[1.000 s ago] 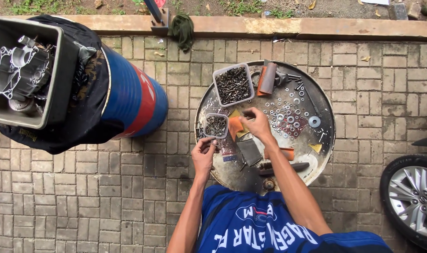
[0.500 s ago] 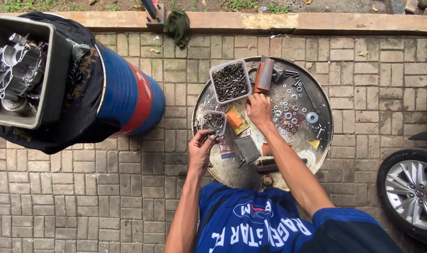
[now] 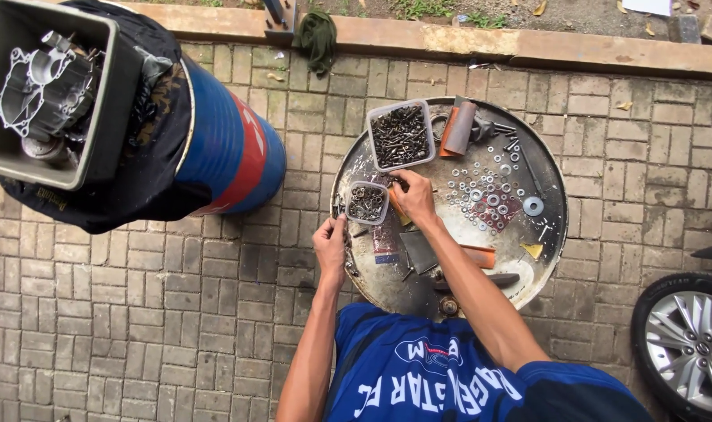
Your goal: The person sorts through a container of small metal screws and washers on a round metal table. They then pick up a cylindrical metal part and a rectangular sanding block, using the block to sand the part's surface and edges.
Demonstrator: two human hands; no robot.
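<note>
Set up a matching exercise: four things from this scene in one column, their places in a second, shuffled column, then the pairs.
Things:
1. large tub of screws
2. small tub of screws
3. tyre
4. engine part

Places:
A. in the grey bin on the blue drum, upper left
B. at the round tray's far edge, beyond the right hand
C. on the paving, lower right
D. on the tray between the left hand and the large tub

Pairs: 1-B, 2-D, 3-C, 4-A
</note>
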